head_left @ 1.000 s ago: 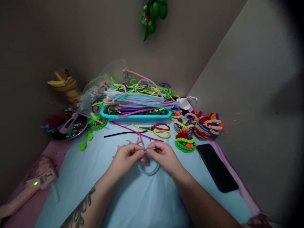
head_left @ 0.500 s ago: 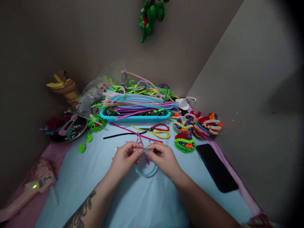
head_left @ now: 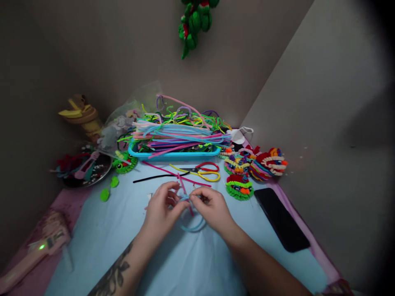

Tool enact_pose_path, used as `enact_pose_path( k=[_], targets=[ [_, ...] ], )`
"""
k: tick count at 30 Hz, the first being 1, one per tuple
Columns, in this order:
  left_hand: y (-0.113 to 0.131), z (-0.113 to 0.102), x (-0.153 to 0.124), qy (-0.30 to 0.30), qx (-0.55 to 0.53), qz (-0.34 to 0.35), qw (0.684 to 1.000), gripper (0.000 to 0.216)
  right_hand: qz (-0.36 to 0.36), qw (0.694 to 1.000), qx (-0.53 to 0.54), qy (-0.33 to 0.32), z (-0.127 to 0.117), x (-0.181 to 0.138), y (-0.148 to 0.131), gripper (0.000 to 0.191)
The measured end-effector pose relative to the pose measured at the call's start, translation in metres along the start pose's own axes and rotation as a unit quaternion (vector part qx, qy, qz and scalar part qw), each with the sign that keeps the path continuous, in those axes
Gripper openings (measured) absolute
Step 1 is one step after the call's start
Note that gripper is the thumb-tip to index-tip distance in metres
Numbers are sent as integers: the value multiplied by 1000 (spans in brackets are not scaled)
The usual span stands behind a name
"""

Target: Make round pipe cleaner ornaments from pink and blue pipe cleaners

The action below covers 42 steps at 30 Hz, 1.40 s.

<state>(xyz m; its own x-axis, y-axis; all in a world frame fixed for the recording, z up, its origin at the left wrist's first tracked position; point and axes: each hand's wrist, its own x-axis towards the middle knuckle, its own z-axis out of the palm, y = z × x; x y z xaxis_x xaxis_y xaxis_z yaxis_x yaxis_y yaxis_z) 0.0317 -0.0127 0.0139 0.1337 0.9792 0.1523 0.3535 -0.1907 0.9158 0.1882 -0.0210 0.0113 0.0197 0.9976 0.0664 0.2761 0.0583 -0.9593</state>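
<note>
Compared with half a second ago, the thumb and fingers of the left hand (head_left: 163, 205) have come apart from each other, while the right hand (head_left: 212, 205) keeps its pinch. Well to the left of the left fingers, on the near side, I see a pink handheld tool (head_left: 27, 263) with a small green light. Farther forward than the fingers, on the same side, is a round bowl (head_left: 103, 174) with coloured bits. Between it and the fingers lie two green leaf-like pieces (head_left: 105, 195) and one green fuzzy animal piece (head_left: 126, 166). Ahead of the left fingertips there is a black fuzzy stem (head_left: 154, 178), and beyond it a blue tray (head_left: 185, 156), heaped with stems of many colours. The left fingers are spread in a loose curve; whether the thumb tip touches the light-blue fuzzy stem (head_left: 194, 229), I cannot tell. This stem is between the hands, bent in a loop towards the near side, and the right thumb and forefinger grip it. A pink fuzzy stem (head_left: 182, 185) crosses slantwise by the fingertips. Ahead of the right fingers are scissors (head_left: 197, 169); to their right, fuzzy bird-like pieces (head_left: 239, 193), then a black phone (head_left: 282, 220)
</note>
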Motion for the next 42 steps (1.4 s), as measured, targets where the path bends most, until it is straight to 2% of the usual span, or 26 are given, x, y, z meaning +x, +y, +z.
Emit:
enact_pose_path(
  k=[1, 3, 6, 9, 13, 16, 19, 21, 23, 25, 27, 29, 31, 32, 34, 36, 37, 40, 42],
  targets=[
    [-1, 1, -2, 27, 65, 57, 996, 33, 11, 1000, 10, 6, 1, 0, 0, 10],
    [-3, 2, -6, 57, 196, 158, 966, 22, 26, 999, 22, 8, 2, -1, 0, 11],
    [-5, 2, -9, 53, 321, 257, 910, 15, 32, 999, 27, 11, 4, -2, -1, 11],
    [-4, 2, -11, 42, 354, 293, 887, 19, 32, 999, 23, 8, 6, -4, -3, 12],
    [-3, 1, -12, 29, 320, 286, 903, 23, 32, 999, 8, 11, 7, -4, -3, 12],
    [-4, 2, -12, 22, 276, 250, 928, 25, 20, 1000, -7, 17, 5, -4, -3, 11],
    [-4, 3, -11, 7, 204, 185, 961, 22, -27, 999, -34, 10, 1, -3, -3, 12],
    [-2, 3, -9, -6, 143, 111, 983, 17, -56, 997, -50, -1, -2, -2, -4, 12],
    [1, 3, -7, -24, 58, 8, 998, 13, -76, 995, -57, -13, -6, -1, -4, 13],
    [3, 2, -5, -60, -64, -94, 992, 15, -90, 994, -50, -27, -9, 1, -5, 13],
    [4, 1, -3, -111, -199, -167, 959, 23, -96, 994, -31, -45, -11, 2, -5, 13],
    [4, 2, -2, -145, -291, -205, 923, 31, -86, 995, -8, -58, -12, 3, -5, 13],
    [3, 3, -1, -148, -314, -212, 914, 33, -61, 996, 15, -59, -12, 3, -5, 12],
    [2, 3, -1, -142, -296, -201, 923, 33, -43, 997, 26, -56, -11, 4, -4, 12],
    [2, 4, -1, -116, -204, -147, 961, 27, -10, 998, 46, -50, -10, 4, -2, 12],
    [2, 3, -1, -79, -66, -44, 994, 20, 16, 997, 62, -44, -8, 4, 0, 13],
    [2, 2, -1, -60, 1, 20, 998, 17, 26, 996, 68, -42, -7, 4, 1, 13],
    [1, 1, -3, -14, 144, 197, 970, 16, 42, 995, 82, -34, -5, 4, 3, 13],
    [-1, 2, -5, 11, 203, 270, 941, 17, 47, 995, 86, -32, -4, 4, 3, 14]
  ],
)
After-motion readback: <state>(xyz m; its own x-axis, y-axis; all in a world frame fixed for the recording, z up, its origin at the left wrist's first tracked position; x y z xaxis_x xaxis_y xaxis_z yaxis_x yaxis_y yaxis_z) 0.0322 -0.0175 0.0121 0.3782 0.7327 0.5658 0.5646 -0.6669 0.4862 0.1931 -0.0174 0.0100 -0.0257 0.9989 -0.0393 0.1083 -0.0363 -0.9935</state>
